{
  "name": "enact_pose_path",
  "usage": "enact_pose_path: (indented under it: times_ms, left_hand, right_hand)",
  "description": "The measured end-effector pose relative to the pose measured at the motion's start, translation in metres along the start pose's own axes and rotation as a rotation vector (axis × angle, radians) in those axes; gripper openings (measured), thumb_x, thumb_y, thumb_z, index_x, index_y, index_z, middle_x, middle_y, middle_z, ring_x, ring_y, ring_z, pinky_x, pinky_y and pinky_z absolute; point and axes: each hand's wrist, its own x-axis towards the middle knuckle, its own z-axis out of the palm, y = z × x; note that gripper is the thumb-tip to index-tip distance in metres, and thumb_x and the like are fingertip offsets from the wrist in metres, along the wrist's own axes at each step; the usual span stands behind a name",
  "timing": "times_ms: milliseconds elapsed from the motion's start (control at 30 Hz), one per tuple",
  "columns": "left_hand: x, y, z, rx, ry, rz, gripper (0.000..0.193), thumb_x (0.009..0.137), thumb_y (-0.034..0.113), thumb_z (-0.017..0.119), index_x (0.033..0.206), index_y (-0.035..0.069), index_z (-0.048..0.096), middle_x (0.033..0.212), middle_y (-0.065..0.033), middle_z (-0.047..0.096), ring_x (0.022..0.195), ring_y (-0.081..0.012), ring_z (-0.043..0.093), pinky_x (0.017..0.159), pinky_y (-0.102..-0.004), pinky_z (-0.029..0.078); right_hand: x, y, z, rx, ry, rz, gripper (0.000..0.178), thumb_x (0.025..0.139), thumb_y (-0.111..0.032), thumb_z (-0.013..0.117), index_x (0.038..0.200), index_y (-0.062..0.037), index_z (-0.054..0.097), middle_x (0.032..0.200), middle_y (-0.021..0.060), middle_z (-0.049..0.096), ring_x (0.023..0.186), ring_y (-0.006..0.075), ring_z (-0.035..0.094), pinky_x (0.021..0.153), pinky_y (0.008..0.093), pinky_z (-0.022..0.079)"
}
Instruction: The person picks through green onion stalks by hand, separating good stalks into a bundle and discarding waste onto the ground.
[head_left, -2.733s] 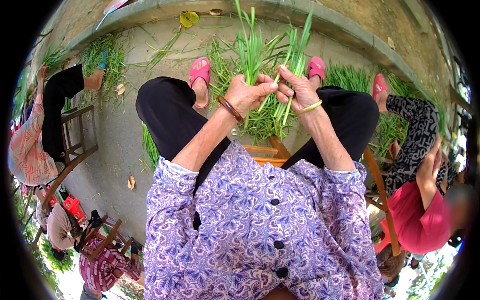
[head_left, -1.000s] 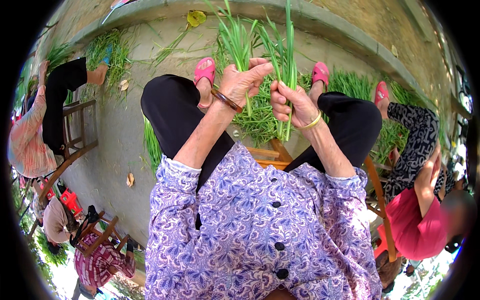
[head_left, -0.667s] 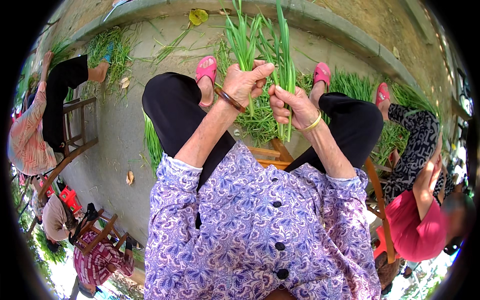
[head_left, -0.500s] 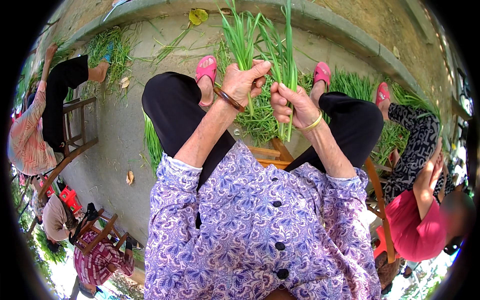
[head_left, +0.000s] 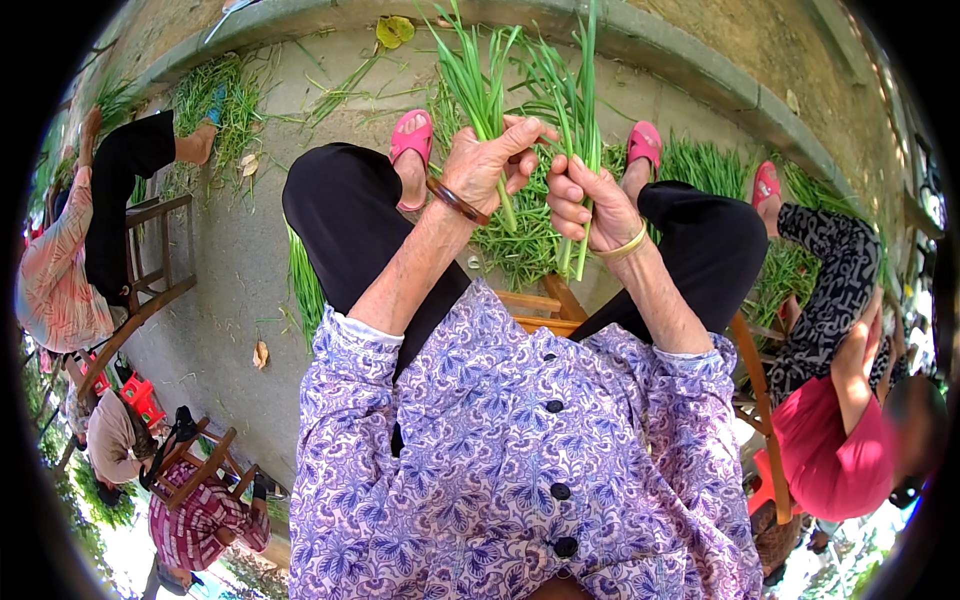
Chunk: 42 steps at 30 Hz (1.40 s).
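Observation:
Both hands are raised between my knees. My left hand, with a brown bangle at the wrist, is closed around a bunch of garlic chives, leaves fanning up and stem ends pointing down below the fist. Close beside it on the right, my right hand, with a yellow bangle, pinches a second, longer bunch of garlic chives. Its pale stems hang below the fingers. The fingertips of the two hands come near each other without clearly touching. On the ground beneath lies a heap of cut green stalks, partly hidden by the hands.
More green stalks lie beside my left leg, others by my right foot. Behind runs a concrete kerb. A seated person in red is close on my right; another sits on a wooden chair at the left.
My right hand has shifted slightly right and turned, with its fingertips pinching higher on the stems. The left hand's stems tilt a little more. Both bunches are still held.

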Motion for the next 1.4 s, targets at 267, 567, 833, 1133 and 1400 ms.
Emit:
enact_pose_path:
  times_ms: [267,567,833,1133,1400]
  left_hand:
    - [0.0,0.0,0.001,0.001,-0.011,0.008,0.026,0.082,0.023,0.052,0.079,-0.003,0.057,0.052,-0.0028,0.05,0.037,-0.0054,0.041,0.032,-0.0153,0.028]
    - [0.003,0.0,0.0,-0.047,0.033,0.03,0.018,0.08,0.015,0.054,0.078,-0.002,0.056,0.058,-0.0054,0.054,0.041,-0.0061,0.046,0.031,-0.0153,0.031]
    - [0.001,0.0,-0.005,0.04,-0.069,-0.039,0.014,0.076,0.01,0.059,0.083,-0.001,0.056,0.067,-0.0035,0.056,0.048,-0.0056,0.049,0.036,-0.0152,0.035]
    - [-0.005,0.006,0.006,0.337,-0.058,-0.1,0.021,0.07,0.015,0.066,0.08,-0.002,0.059,0.054,0.0008,0.049,0.043,-0.004,0.041,0.036,-0.0161,0.029]
    - [-0.004,-0.001,0.006,0.574,0.0,0.079,0.016,0.071,0.013,0.064,0.078,0.0,0.061,0.057,-0.0003,0.052,0.047,-0.0036,0.043,0.04,-0.0177,0.032]
  right_hand:
    - [-0.001,-0.003,0.006,-0.055,0.083,0.006,0.022,0.087,-0.022,0.042,0.093,-0.0015,0.048,0.065,-0.0003,0.041,0.043,0.0051,0.036,0.033,0.0182,0.032]
    - [0.0,-0.005,0.007,-0.092,0.149,0.0,0.017,0.086,-0.018,0.043,0.09,-0.002,0.045,0.066,0.0013,0.045,0.044,0.0056,0.039,0.032,0.018,0.032]
    - [-0.002,-0.01,0.008,-0.146,0.144,-0.002,0.016,0.085,-0.017,0.044,0.087,-0.0009,0.047,0.066,0.0018,0.047,0.043,0.0059,0.04,0.032,0.0185,0.033]
    - [-0.004,-0.013,0.016,-0.326,0.22,-0.011,0.022,0.085,-0.019,0.046,0.094,0.0008,0.05,0.064,0.0019,0.049,0.042,0.006,0.042,0.031,0.0184,0.034]
    - [-0.004,-0.014,0.017,-0.368,0.246,0.004,0.022,0.084,-0.02,0.048,0.09,0.0008,0.051,0.063,0.0019,0.049,0.042,0.0058,0.043,0.031,0.0183,0.035]
